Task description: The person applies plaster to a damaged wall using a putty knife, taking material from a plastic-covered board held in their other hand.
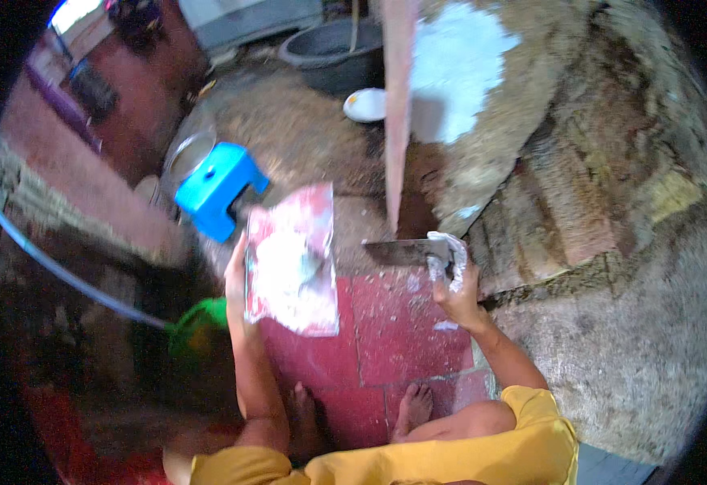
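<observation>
Left hand (236,279), fingers clasping the edge of a flat board (291,259) bearing white paste. Right hand (454,283), fingers closed around a cloth-wrapped blade (398,252), level beside the board above red floor tiles (402,339).

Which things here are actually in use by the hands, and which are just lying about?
In use:
- left hand holding a flat red tile smeared with white paste
- right hand holding a trowel, its handle wrapped in a pale rag

Lying about:
- blue stool
- grey basin
- white bowl
- upright pink board
</observation>
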The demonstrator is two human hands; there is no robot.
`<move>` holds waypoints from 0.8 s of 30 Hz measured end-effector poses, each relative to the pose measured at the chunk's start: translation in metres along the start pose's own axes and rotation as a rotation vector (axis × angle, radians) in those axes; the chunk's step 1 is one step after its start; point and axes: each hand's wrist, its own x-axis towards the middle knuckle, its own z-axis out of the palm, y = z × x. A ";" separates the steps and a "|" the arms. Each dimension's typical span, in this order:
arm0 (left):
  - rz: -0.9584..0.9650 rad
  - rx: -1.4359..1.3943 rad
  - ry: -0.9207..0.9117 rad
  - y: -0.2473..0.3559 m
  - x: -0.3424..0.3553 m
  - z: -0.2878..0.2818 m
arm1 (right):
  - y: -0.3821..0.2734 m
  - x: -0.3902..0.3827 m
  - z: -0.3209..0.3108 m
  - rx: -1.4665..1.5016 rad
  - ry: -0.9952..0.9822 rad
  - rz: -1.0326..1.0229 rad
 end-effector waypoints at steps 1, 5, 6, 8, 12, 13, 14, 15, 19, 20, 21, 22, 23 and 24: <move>-0.012 0.066 0.020 0.002 -0.002 -0.010 | -0.009 0.008 -0.001 -0.006 0.000 0.082; -0.171 0.079 0.051 -0.017 0.020 -0.033 | -0.008 0.025 -0.018 0.055 0.015 0.101; -0.152 0.122 0.023 -0.016 0.026 -0.034 | -0.005 0.027 -0.019 0.115 -0.002 0.106; -0.110 0.199 -0.031 -0.013 0.035 -0.031 | -0.004 0.029 -0.021 0.209 0.011 0.137; -0.217 0.384 -0.024 0.016 0.056 0.007 | 0.000 0.028 -0.023 0.445 -0.050 0.217; -0.244 0.379 -0.007 0.019 0.054 0.024 | -0.003 0.027 -0.026 0.501 -0.064 0.282; -0.271 0.376 0.010 0.021 0.051 0.042 | -0.007 0.026 -0.031 0.559 -0.077 0.347; -0.298 0.375 0.030 0.025 0.045 0.057 | -0.013 0.025 -0.034 0.621 -0.089 0.413; -0.335 0.384 0.052 0.040 0.026 0.071 | -0.035 0.022 -0.046 0.668 -0.049 0.372; -0.337 0.389 0.017 0.039 0.022 0.069 | -0.041 0.022 -0.052 0.610 -0.032 0.397; -0.341 0.385 0.018 0.036 0.019 0.066 | -0.044 0.020 -0.056 0.552 -0.018 0.435; -0.346 0.381 0.017 0.033 0.018 0.067 | -0.038 0.019 -0.059 0.442 -0.013 0.411; -0.359 0.376 0.019 0.029 0.018 0.067 | -0.041 0.018 -0.062 0.352 0.055 0.434; -0.392 0.334 0.007 0.025 0.017 0.061 | -0.050 0.020 -0.064 0.357 0.031 0.421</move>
